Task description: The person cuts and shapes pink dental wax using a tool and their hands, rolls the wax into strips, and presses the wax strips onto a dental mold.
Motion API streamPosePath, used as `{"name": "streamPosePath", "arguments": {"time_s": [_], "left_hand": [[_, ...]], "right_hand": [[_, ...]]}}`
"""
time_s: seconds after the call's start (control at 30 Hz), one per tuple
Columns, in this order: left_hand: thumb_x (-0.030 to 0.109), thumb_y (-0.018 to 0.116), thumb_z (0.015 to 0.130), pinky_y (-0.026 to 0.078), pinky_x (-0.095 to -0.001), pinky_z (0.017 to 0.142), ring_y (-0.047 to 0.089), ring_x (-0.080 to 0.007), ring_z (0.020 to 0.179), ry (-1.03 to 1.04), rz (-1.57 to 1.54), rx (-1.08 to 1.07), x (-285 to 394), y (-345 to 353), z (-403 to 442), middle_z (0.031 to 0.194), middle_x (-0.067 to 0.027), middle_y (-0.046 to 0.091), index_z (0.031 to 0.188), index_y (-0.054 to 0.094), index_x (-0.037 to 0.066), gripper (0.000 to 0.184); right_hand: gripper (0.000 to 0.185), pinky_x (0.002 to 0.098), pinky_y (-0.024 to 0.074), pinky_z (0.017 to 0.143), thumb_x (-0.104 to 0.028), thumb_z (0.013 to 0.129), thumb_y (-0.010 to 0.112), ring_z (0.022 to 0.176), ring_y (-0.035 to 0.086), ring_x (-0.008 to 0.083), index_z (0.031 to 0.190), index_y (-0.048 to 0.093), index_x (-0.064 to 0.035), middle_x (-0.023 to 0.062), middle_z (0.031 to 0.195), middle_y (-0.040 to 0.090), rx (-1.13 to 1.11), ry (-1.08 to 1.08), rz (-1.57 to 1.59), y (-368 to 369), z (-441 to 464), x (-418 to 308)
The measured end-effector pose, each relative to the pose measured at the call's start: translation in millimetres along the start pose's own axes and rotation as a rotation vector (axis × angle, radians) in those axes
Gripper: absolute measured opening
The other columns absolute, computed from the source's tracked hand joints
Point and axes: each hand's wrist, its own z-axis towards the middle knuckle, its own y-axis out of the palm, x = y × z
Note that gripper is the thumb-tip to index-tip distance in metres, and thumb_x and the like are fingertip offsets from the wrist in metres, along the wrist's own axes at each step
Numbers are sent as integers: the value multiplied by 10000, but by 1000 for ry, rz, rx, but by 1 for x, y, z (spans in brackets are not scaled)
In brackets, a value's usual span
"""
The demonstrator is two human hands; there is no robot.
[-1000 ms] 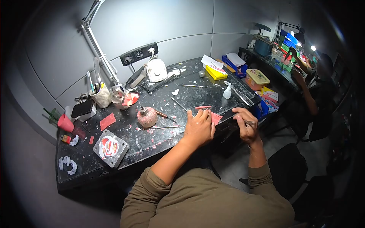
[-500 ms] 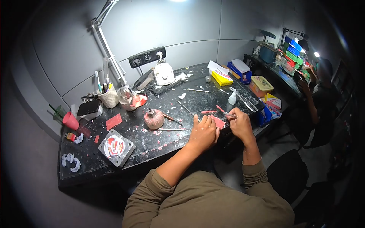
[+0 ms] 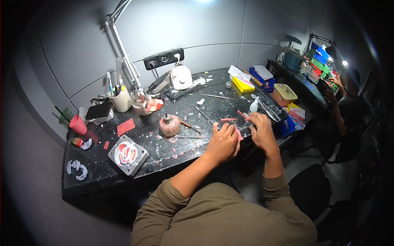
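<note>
My left hand (image 3: 223, 141) rests at the front edge of the bench, its fingers curled over a pink wax sheet (image 3: 239, 133) that shows beside the fingertips. To its right, my right hand (image 3: 262, 133) is raised a little, fingertips closed around a thin red strip (image 3: 241, 114) that points up and left. How far the strip runs inside the fingers is hidden. A short red wax piece (image 3: 228, 119) lies just beyond my left hand. Close to the left fingers is a slim metal tool (image 3: 204, 115). A small white dropper bottle (image 3: 254, 105) stands beyond my right hand.
On the black bench (image 3: 160, 158) are a pink-crusted burner (image 3: 170, 125), a brown-handled tool (image 3: 190, 126), a metal flask (image 3: 139, 158) and a wax sheet (image 3: 125, 127). A yellow box (image 3: 243, 84) sits at the back. Another person (image 3: 349, 106) is at the right bench.
My right hand has risen slightly and turned, with its fingers more over the strip. The sheet beside my left hand shows narrower and more tilted. The whole view has shifted slightly.
</note>
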Motion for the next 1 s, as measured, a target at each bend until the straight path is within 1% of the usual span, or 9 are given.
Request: {"name": "streamPosePath", "arguments": {"time_s": [0.07,0.17,0.2,0.3,0.33,0.53,0.87,0.97,1.0], "left_hand": [[256,750,844,351,-576,1092,610,-283,1172,59,-31,69,-3,-1,-1,1167,-122,682,1072,720,40,316],[197,755,803,366,-553,1059,594,-271,1177,49,-89,22,-11,3,-4,1138,-105,669,1029,712,68,264],[158,751,790,372,-547,1041,599,-282,1154,25,-160,1,-14,3,-4,1130,-111,667,1003,697,63,239],[98,742,775,386,-524,1010,607,-302,1112,-19,-251,-2,-10,-4,-4,1109,-123,661,955,668,54,200],[77,737,773,393,-508,998,610,-313,1092,-38,-274,17,-7,-8,-3,1097,-129,657,934,653,50,184],[22,712,791,444,-457,939,600,-370,1049,-32,-369,-6,-21,5,-4,1044,-158,628,928,637,30,156],[21,746,763,462,-471,927,600,-387,1051,-30,-393,62,-18,3,-3,1046,-171,619,959,616,16,235],[33,748,770,469,-477,934,609,-393,1054,-25,-395,-4,-20,0,-3,1070,-178,627,986,620,8,252],[28,739,778,470,-476,938,611,-395,1057,-29,-382,-16,-21,0,-2,1079,-179,630,994,623,8,246]], "right_hand": [[303,466,454,1084,-63,869,766,1200,631,340,1169,724,-72,93,1294,690,-188,-247,280,-3,-1,3],[260,451,453,1090,-90,864,791,1204,637,319,1121,753,-87,81,1260,720,-261,-269,388,-2,-6,3],[230,447,458,1068,-128,855,817,1145,647,291,1073,764,-82,66,1118,744,-254,-246,424,-5,-6,-1],[172,416,469,1017,-132,859,816,1064,656,284,1013,780,-64,58,1025,739,-276,-165,404,-12,-10,-18],[170,422,461,993,-162,860,819,1006,649,282,998,776,-71,61,966,716,-236,-210,381,-8,-14,-17],[162,427,453,983,-184,857,823,1000,650,275,965,768,-77,63,954,707,-192,-217,330,-2,-22,-13],[117,395,494,899,-139,883,794,923,668,296,946,745,-54,89,927,709,-198,-253,416,-1,-17,-21],[99,423,500,918,-108,896,776,935,680,340,957,741,-39,108,938,727,-229,-160,473,-6,-15,-19],[118,427,501,939,-98,907,754,968,681,351,1007,742,-36,128,993,735,-204,-78,492,-6,-14,-18]]}}
